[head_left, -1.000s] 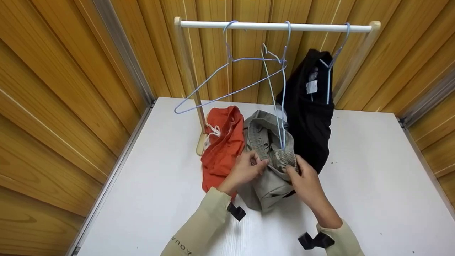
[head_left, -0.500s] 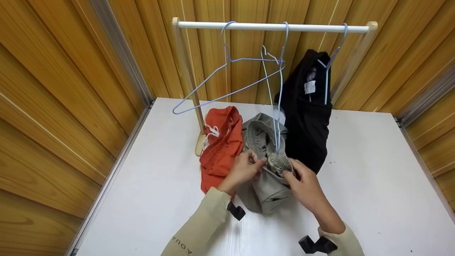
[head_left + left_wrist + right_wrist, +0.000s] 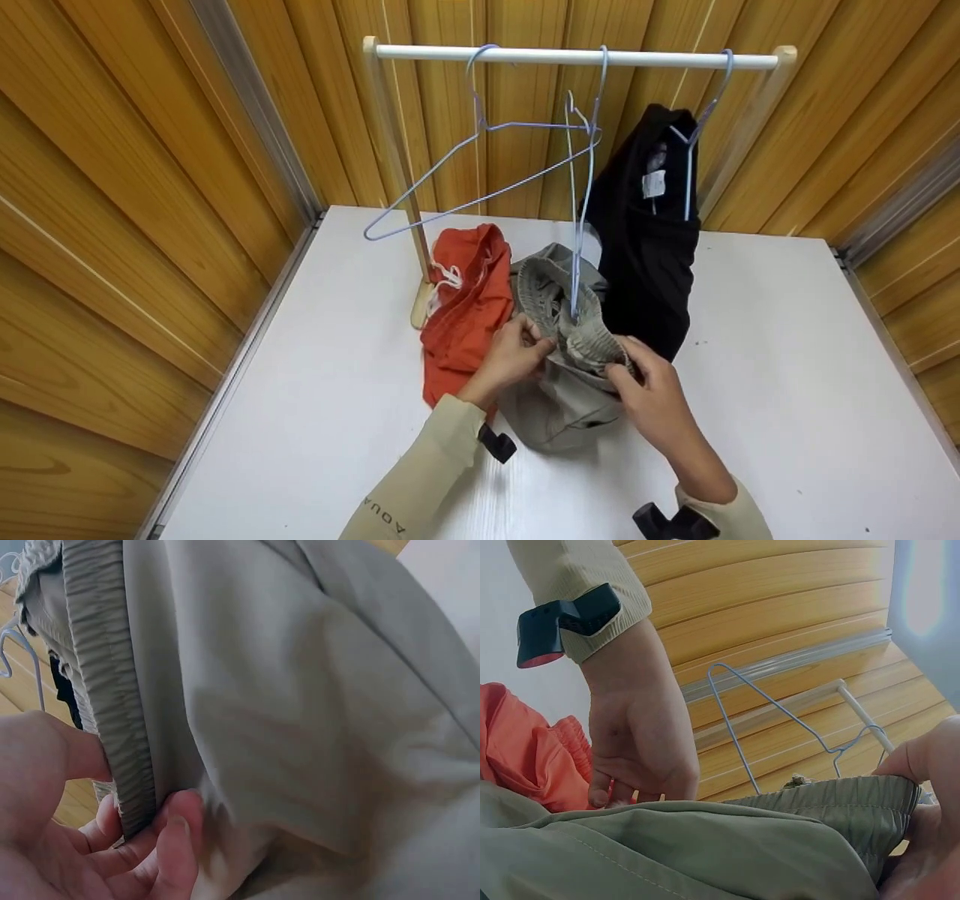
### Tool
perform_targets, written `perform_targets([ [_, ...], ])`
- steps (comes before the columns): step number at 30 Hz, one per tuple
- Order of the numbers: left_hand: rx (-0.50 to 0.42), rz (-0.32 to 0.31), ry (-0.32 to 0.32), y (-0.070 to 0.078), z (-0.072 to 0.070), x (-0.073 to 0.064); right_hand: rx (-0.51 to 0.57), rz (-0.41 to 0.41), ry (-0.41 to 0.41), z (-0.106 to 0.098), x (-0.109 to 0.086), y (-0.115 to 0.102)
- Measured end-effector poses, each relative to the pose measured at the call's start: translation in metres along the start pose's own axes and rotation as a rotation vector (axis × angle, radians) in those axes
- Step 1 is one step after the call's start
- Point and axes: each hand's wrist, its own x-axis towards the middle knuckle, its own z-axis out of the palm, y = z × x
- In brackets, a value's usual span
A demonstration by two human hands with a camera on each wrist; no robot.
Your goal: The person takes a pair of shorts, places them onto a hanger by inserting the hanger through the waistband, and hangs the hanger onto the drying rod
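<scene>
Grey-green pants [image 3: 574,405] with a gathered elastic waistband [image 3: 112,682] lie bunched on the white table, waist opening upward. My left hand [image 3: 514,354] pinches the near left part of that waistband between thumb and fingers. At the right side of the opening, my right hand [image 3: 654,394] grips the waistband, thumb on the near side and fingers behind. A pale blue wire hanger [image 3: 577,274], seen nearly edge-on, hangs from the rod, and its lower end reaches into the waist opening. The pants' folds hide its tip.
Red shorts [image 3: 469,315] with a white drawstring lie left of the pants. Black pants [image 3: 649,262] hang on a hanger at the right. Another wire hanger [image 3: 439,169] hangs bare at the left of the white rod [image 3: 540,55]. Wood-panelled walls enclose the table [image 3: 300,420].
The hanger's lower end has shifted left within the waist opening as it turned more edge-on. My right hand has moved slightly right, drawing the waistband wider. My left hand stays nearly in place.
</scene>
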Motion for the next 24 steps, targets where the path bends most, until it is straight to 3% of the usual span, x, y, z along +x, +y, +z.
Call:
perform_targets([
  [9,0.088,0.024,0.021,-0.004,-0.002,0.001,0.139,-0.072,0.108,-0.007,-0.004,-0.005],
  [18,-0.009,-0.017,-0.01,-0.01,-0.003,0.001,0.2,-0.187,0.209,-0.014,-0.004,-0.008],
  [24,0.003,-0.004,-0.022,-0.014,-0.004,0.002,0.229,-0.252,0.237,-0.019,-0.003,-0.01],
])
